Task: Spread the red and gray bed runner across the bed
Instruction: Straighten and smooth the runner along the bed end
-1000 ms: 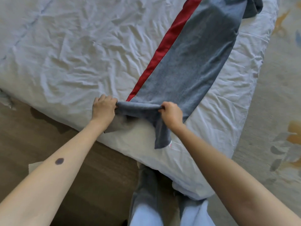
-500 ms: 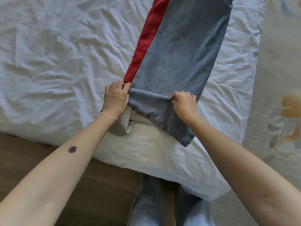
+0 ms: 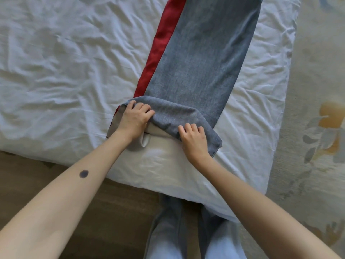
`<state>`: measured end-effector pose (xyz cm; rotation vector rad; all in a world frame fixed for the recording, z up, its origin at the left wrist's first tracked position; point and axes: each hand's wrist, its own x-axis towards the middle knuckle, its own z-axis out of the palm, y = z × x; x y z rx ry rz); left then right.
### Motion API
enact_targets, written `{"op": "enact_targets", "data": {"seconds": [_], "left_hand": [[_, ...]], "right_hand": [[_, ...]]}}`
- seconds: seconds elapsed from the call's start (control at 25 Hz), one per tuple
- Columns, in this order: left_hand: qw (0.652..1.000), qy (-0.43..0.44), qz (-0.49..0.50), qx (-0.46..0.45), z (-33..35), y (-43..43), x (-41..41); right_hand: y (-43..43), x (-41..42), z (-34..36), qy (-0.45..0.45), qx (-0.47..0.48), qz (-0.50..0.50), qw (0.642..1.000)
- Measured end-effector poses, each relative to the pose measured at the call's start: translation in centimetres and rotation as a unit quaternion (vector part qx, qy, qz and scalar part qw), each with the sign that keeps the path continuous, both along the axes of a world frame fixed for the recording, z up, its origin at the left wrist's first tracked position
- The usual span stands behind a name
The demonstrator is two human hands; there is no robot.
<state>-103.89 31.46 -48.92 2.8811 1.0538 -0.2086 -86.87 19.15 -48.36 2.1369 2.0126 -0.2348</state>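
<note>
The bed runner [image 3: 197, 58], gray with a red stripe along its left edge, lies lengthwise across the white-sheeted bed [image 3: 65, 75], running away from me out of the top of the view. Its near end is folded back on itself, showing a pale lining underneath. My left hand [image 3: 135, 118] grips the folded edge at its left corner. On the right part of the fold, near the gray corner that points toward me, my right hand [image 3: 194, 139] holds the cloth with curled fingers.
The bed's near edge [image 3: 149, 182] runs diagonally in front of me, with its corner at the lower right. Wooden floor [image 3: 46, 174] lies to the left, a patterned rug [image 3: 317, 128] on the right. My legs in jeans [image 3: 186, 236] stand against the bed.
The runner's near end has been drawn toward me and spread wider at the fold. My right hand slid down and right along the fold; my left hand stays at the left corner.
</note>
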Motion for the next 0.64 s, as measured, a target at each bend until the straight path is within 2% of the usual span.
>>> {"op": "enact_targets", "data": {"seconds": [0.24, 0.32, 0.4, 0.48, 0.64], "left_hand": [[0.998, -0.026, -0.021, 0.053, -0.4, -1.2, -0.1], [0.998, -0.049, -0.011, 0.043, 0.7, -2.1, -0.7], [0.997, -0.065, -0.001, 0.035, 2.3, -3.4, -1.6], [0.996, -0.079, -0.003, 0.031, 3.5, -4.9, -2.8], [0.999, -0.047, -0.001, 0.014, 4.6, -9.9, -6.6]], "right_hand": [[0.7, 1.8, 0.9, 0.101, 0.037, -0.069, 0.992], [0.6, 2.3, 1.9, 0.134, 0.006, -0.069, 0.988], [-0.2, 2.3, 2.8, 0.157, -0.053, -0.039, 0.986], [-1.2, 1.6, 3.9, 0.170, -0.073, -0.010, 0.983], [-5.0, -2.0, 4.4, 0.218, -0.122, 0.065, 0.966]]}}
